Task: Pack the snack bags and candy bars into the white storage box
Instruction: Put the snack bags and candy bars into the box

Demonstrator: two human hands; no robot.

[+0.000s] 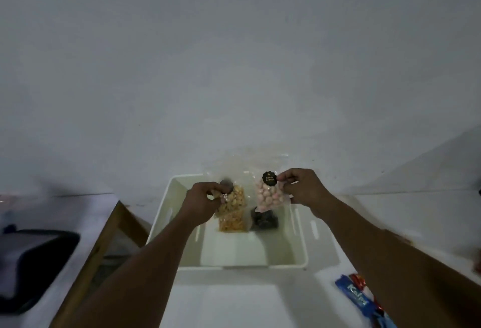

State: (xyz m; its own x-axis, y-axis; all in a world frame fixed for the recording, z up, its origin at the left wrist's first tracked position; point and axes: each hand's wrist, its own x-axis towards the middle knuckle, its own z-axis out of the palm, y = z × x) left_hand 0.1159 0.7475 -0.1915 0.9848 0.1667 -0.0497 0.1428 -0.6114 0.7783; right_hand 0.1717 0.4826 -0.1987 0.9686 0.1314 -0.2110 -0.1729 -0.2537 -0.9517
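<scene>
The white storage box (296, 247) stands on the table in front of me. My left hand (201, 201) grips a clear bag of yellow snacks (233, 201) over the box's far left part. My right hand (303, 188) pinches a clear bag of pink candies (268, 195) with a black round label, held over the far right part. Inside the box, against the far wall, lie an orange-yellow snack bag (231, 223) and a dark snack bag (264, 219). A blue candy bar (358, 296) and a red-wrapped bar (360, 282) lie on the table at the lower right, beside my right forearm.
The white table (229, 299) ends at a wooden edge (104, 239) on the left. A dark device (31, 260) sits on a lower surface further left. Something reddish (477, 262) shows at the right border. A plain wall fills the background.
</scene>
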